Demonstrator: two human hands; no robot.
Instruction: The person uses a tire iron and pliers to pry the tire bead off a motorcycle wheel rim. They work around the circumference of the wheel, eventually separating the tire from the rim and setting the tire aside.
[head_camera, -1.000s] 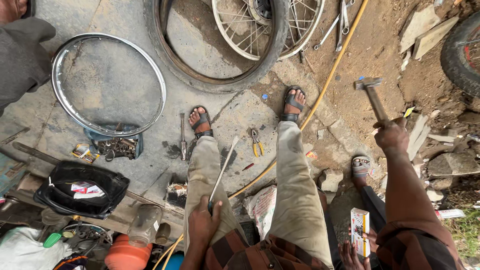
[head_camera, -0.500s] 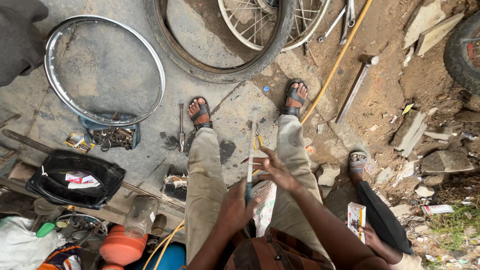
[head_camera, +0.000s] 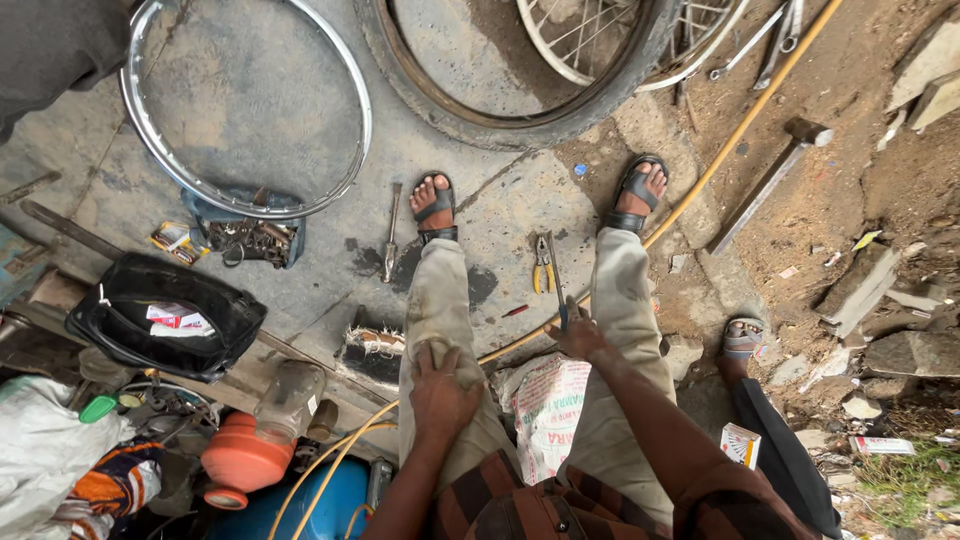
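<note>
I sit with my knees apart and my sandalled feet on the concrete. My left hand (head_camera: 440, 395) lies flat on my left thigh and holds nothing. Between my knees, my right hand (head_camera: 578, 337) grips a thin metal tool (head_camera: 556, 285) that points away from me toward the ground. Yellow-handled pliers (head_camera: 541, 268) lie right beside its tip. A hammer (head_camera: 768, 182) lies on the dirt to the right, apart from both hands.
A bare metal rim (head_camera: 245, 110), a tyre (head_camera: 520, 110) and a spoked wheel (head_camera: 600, 45) lie ahead. A yellow hose (head_camera: 700, 190) crosses the ground. A black bag (head_camera: 165, 315) and an orange pot (head_camera: 240, 460) sit left. Another person's sandalled foot (head_camera: 742, 338) is at right.
My right hand let go of the hammer, which now lies on the dirt, and came in to take the thin tool. My left hand released that tool and settled on my thigh.
</note>
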